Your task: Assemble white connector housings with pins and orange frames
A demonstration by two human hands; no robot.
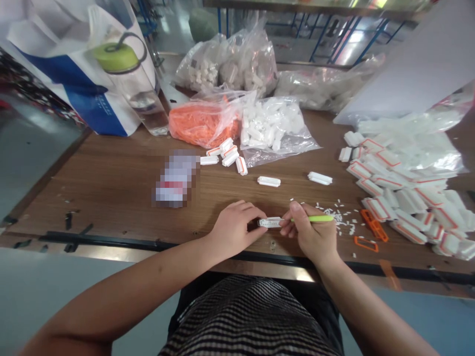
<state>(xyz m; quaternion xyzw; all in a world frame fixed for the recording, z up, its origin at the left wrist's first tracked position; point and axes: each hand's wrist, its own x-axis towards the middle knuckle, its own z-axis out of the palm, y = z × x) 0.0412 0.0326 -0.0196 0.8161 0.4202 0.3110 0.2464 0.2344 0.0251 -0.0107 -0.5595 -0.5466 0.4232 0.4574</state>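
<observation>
At your far left, a white-and-blue bag [98, 109] and a green-lidded bottle [150, 111] stand at the table's edge, well apart from your hands, probably so that neither crowds the work. Nearer you lies an item blurred past recognition [176, 180].

Next comes a plastic bag of orange pieces [204, 123], with a loose cluster of white pieces [230, 154] in front, some showing orange strips. Beside it, a clear bag of white parts [263, 157] lies with its contents in view, likely for an easy reach.

Your left hand [235, 227] has its thumb and fingers pinched together on the left end of a small white piece [270, 223], near the table's front edge and straight ahead of your body. That pinch seems meant to steady the piece and leave its slotted face visible.

Your right hand [309, 232] closes around a green-handled tool [321, 218] like a pen, its thin shaft pointing left across the piece; that hold suits fine control. Whether those fingertips also touch the piece, you cannot tell from here.

Just right of that hand, tiny white bits [339, 217] scatter over the wood, then two orange frames [373, 225] lie flat. At far right, orange-trimmed white pieces [419, 198] sit heaped, apart from the loose cluster, perhaps to keep the groups separate.
</observation>
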